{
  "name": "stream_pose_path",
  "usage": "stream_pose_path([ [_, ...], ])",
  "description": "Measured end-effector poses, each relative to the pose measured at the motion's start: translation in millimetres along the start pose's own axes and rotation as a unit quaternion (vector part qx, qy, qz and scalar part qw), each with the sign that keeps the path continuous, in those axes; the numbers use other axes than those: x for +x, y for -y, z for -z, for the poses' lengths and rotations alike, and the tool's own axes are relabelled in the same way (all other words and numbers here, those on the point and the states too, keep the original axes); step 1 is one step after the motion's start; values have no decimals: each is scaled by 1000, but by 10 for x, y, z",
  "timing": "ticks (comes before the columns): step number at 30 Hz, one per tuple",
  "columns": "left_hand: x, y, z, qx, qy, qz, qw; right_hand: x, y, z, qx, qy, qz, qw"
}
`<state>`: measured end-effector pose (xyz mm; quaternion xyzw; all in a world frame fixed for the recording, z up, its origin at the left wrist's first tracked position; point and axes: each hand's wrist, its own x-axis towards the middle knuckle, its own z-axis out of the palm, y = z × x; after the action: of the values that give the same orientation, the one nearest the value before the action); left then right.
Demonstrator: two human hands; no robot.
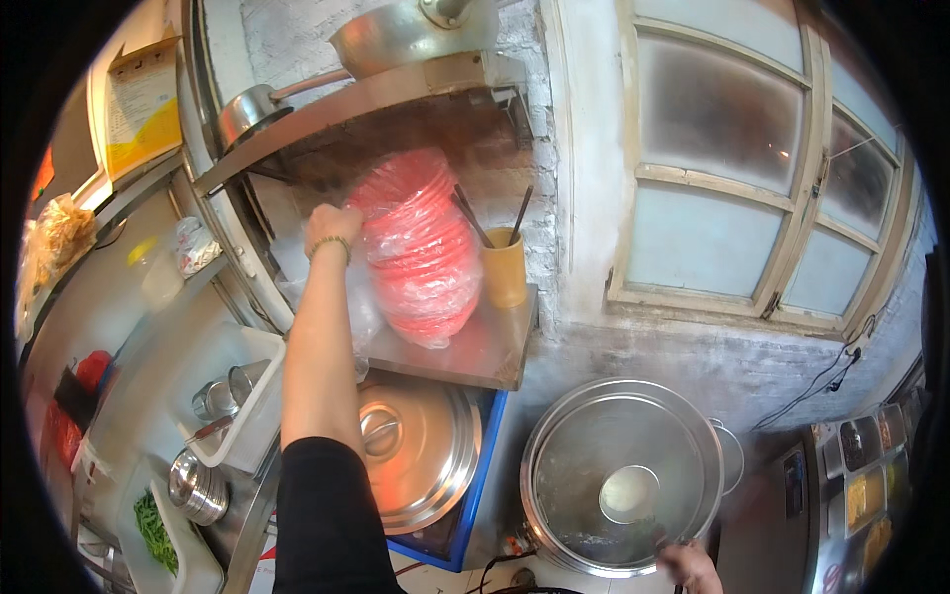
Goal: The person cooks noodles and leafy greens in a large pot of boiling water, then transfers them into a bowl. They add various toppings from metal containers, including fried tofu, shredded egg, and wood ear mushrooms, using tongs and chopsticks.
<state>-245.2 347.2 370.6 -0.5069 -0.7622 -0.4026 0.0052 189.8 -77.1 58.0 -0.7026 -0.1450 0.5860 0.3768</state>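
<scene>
My left hand (334, 224), with a beaded bracelet at the wrist, reaches to the upper left edge of a tilted stack of red bowls (423, 260) wrapped in clear plastic. Its fingertips are partly hidden there, so their grip is unclear. The stack rests on a metal shelf (445, 367). At the bottom right, my right hand (690, 568) is curled, blurred, at the front rim of a large steaming steel pot (528, 475). It appears closed around a thin dark utensil handle, mostly hidden. A pale round shape (629, 494) shows in the pot's cloudy liquid.
A yellow cup (505, 275) holding dark sticks stands right of the stack. Under the shelf is a lidded steel pot (419, 460). Pans (408, 44) sit on the upper shelf. At left are a white bin (245, 416), stacked metal bowls (197, 486) and greens (154, 531).
</scene>
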Motion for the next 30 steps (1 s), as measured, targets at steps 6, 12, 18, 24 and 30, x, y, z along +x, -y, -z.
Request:
stream_pose_path([
  [6, 567, 194, 33, -161, 32, 5, 986, -69, 20, -143, 23, -9, 38, 999],
  [12, 820, 461, 238, -53, -128, -60, 989, -132, 75, -222, -19, -17, 105, 994],
  [18, 515, 1971, 356, -594, 116, -1, 796, -400, 203, -352, -41, -6, 112, 993],
  [24, -612, 2552, -11, -590, 171, 106, 782, -297, 282, -248, -53, 23, 45, 997],
  [30, -2129, 2307, -239, -555, 300, 130, 765, -767, 361, 475, 111, 29, 73, 991],
])
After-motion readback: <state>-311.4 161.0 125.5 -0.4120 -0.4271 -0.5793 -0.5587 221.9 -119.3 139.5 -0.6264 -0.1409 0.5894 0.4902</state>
